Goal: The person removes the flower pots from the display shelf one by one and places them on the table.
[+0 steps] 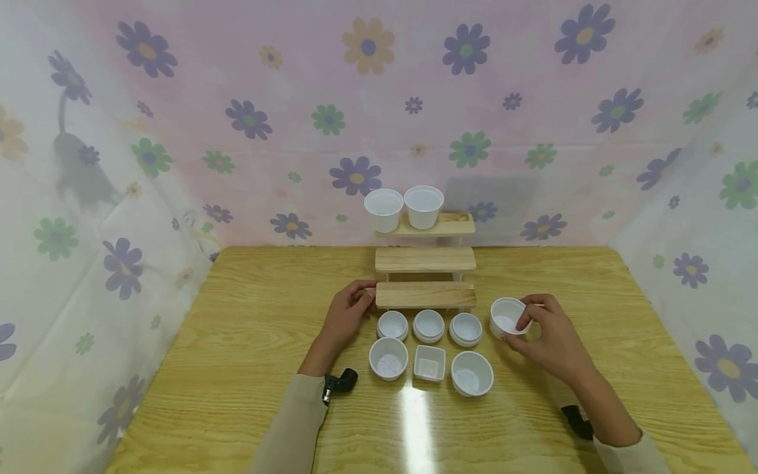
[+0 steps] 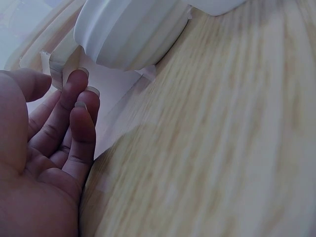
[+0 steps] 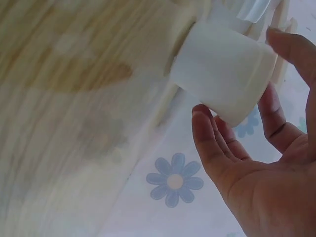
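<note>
My right hand point(image 1: 547, 339) pinches the rim of a white plastic cup point(image 1: 503, 315), right of a three-step wooden stand point(image 1: 425, 295). In the right wrist view the cup point(image 3: 219, 69) is tilted, thumb and fingers around its rim; whether its base touches the table I cannot tell. At the left end of the stand's lowest step is my left hand point(image 1: 343, 316). Its loosely bent fingers point(image 2: 81, 126) lie against that end in the left wrist view. Two white tubs, a left one point(image 1: 383, 210) and a right one point(image 1: 423, 207), stand on the top step.
Three ridged round white bowls point(image 1: 429, 326) line up before the stand. Nearer are a round cup point(image 1: 388, 359), a square cup point(image 1: 429, 363) and another round cup point(image 1: 472, 374). Flowered cloth point(image 1: 284, 164) hangs behind and beside the wooden table point(image 1: 266, 289).
</note>
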Demonstrator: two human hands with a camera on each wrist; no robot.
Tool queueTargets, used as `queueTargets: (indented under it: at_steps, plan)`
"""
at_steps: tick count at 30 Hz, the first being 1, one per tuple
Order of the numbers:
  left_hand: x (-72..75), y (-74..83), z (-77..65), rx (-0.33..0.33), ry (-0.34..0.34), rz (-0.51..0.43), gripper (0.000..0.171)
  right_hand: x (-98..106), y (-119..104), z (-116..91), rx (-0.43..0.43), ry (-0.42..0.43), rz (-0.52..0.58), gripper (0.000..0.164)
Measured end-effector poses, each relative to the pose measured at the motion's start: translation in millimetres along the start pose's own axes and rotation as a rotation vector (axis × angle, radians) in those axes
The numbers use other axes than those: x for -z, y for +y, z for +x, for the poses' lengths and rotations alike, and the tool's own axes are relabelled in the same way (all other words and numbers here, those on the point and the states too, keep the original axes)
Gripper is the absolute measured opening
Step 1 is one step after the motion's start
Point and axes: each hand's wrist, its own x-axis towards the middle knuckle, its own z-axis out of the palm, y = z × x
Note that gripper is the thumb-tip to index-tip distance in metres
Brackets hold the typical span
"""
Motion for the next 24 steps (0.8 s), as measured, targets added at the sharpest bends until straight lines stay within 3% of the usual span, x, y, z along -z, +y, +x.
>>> queueTargets:
  at_steps: [11, 24]
  plan:
    - [0.0, 2.3, 0.0, 0.013, 0.0, 0.014, 0.025, 7.5, -13.9, 2.5, 0.013, 0.036, 0.051, 0.033]
    - [0.4, 2.5, -0.7, 0.012, 0.0, 0.017, 0.024, 18.7, -32.3, 25.7, 0.088, 0.126, 0.065, 0.037]
